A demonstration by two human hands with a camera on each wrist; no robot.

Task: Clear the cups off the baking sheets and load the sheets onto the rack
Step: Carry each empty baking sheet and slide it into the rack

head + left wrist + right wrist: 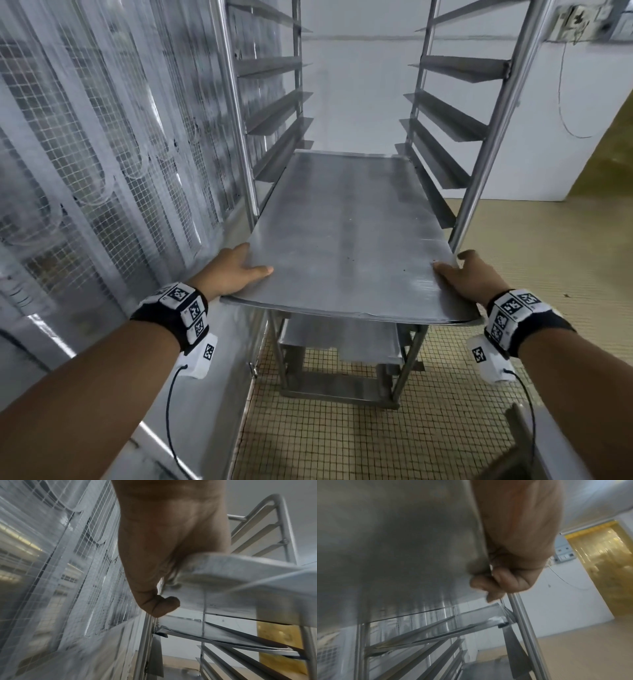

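A bare steel baking sheet (346, 236) lies flat, its far end in between the rack's (493, 144) side rails and its near end sticking out toward me. My left hand (236, 270) grips the sheet's near left edge, thumb on top, fingers curled underneath (159, 605). At the near right corner my right hand (469, 277) holds the edge the same way, fingers hooked under the sheet (489, 585). No cups are in view. The wrist views show the sheet's underside (393, 547) and lower sheets (223, 638) in the rack.
The tall steel rack has angled runners (274, 120) on both sides, empty above the sheet. A wire-mesh partition with plastic strips (102, 154) stands close on the left. Tiled floor (342, 438) lies below, a white wall behind, a yellow strip-curtain doorway (604, 561) at right.
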